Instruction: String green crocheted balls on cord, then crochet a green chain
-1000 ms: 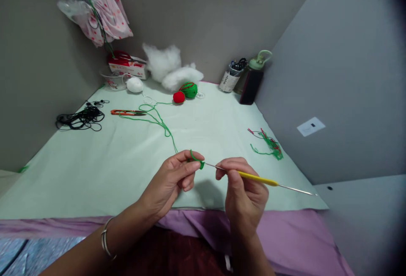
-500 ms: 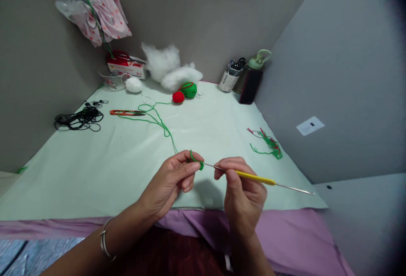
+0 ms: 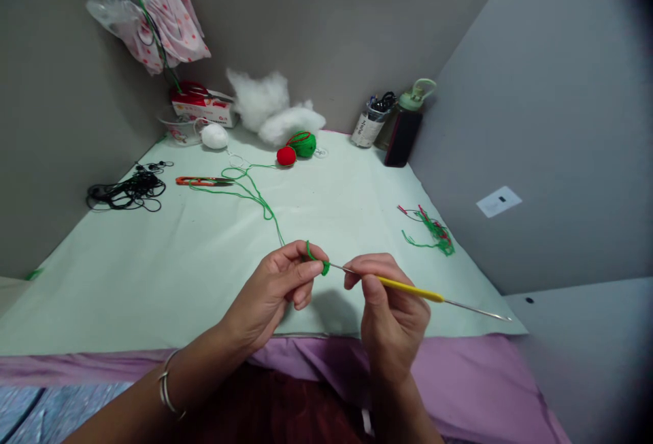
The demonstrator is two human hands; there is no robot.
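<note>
My left hand [image 3: 278, 287] pinches a small green crochet piece [image 3: 323, 266] between thumb and fingers, with green yarn [image 3: 258, 196] looped over the forefinger and trailing back across the table to a green yarn ball [image 3: 305, 144]. My right hand [image 3: 390, 308] grips a crochet hook with a yellow handle [image 3: 408, 287]; its metal tip sits in the green piece. Both hands hover above the near edge of the pale green table cover [image 3: 153, 260].
A red ball [image 3: 286, 156] lies beside the green ball. Orange snips [image 3: 201, 181] and tangled black cord [image 3: 127, 191] lie at the left. White stuffing [image 3: 273, 107], a red box [image 3: 201, 104], a jar [image 3: 371, 124] and a bottle [image 3: 405, 128] stand at the back. Yarn scraps [image 3: 433, 233] lie at the right.
Hardly anything differs: the hook's handle has tilted very slightly and the hands stay in place on the green piece.
</note>
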